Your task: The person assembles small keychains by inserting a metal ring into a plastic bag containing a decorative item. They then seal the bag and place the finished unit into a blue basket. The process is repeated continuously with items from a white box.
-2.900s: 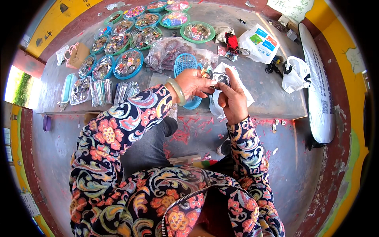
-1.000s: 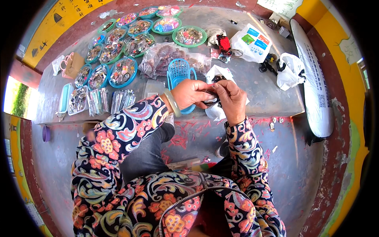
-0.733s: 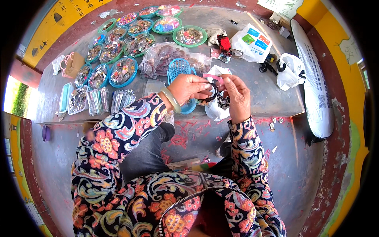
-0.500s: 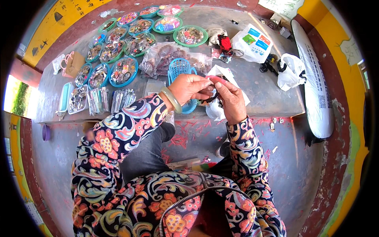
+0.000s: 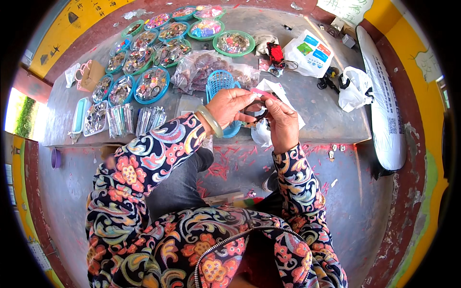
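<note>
Both hands meet in front of me, above the platform's near edge. My left hand (image 5: 225,106), a pale bangle (image 5: 210,122) at its wrist, pinches the left end of what looks like a small clear bag with a pink strip (image 5: 264,94) along its top. My right hand (image 5: 283,125) is closed on the strip's right end with thumb and fingers. Between the hands, just under the strip, a dark loop-shaped item (image 5: 260,115) shows; whether it lies inside the bag is hard to make out. Behind the hands stands a blue plastic basket (image 5: 220,82), partly covered by my left hand.
Round baskets of small goods (image 5: 151,85) crowd the platform's left and far side. Plastic bags of brownish items (image 5: 199,69) lie in the middle. White carrier bags (image 5: 309,53) sit at right, beside a long silver-wrapped board (image 5: 384,105). Red scraps (image 5: 218,170) litter the floor.
The pink strip shows more of its length between my hands, and the dark loop is more visible. My right hand has tilted and dropped slightly; both hands keep their grip.
</note>
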Available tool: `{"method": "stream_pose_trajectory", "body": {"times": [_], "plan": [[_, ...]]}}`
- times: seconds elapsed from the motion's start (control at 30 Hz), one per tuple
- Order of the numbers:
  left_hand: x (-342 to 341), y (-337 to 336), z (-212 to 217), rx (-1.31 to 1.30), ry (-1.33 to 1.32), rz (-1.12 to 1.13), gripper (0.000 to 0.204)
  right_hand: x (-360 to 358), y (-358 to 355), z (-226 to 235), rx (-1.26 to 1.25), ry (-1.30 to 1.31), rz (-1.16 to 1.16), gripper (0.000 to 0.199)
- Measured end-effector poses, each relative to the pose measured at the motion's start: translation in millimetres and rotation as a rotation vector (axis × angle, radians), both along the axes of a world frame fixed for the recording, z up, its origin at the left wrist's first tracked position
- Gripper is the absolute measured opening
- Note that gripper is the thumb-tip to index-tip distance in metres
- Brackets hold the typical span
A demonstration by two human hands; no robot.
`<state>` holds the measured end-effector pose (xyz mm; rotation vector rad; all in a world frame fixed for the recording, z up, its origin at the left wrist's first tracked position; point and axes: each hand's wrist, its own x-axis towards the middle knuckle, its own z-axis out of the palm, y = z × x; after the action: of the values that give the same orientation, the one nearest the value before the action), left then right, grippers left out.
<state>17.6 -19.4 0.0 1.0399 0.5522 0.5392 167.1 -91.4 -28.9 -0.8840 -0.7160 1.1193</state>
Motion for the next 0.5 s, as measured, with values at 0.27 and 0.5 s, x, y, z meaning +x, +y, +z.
{"method": "stream_pose_trajectory", "body": {"times": [0.27, 0.5], "plan": [[-0.5, 3.6, -1.0, -0.063, 0.007, 0.056, 0.024, -4.2, -2.8, 3.2, 0.006, -0.031, -0.145, 0.011], [0.0, 2.5, -1.1, -0.103, -0.023, 0.059, 0.021, -6.0, -2.4, 0.5, 0.028, -0.127, -0.228, 0.012]]}}
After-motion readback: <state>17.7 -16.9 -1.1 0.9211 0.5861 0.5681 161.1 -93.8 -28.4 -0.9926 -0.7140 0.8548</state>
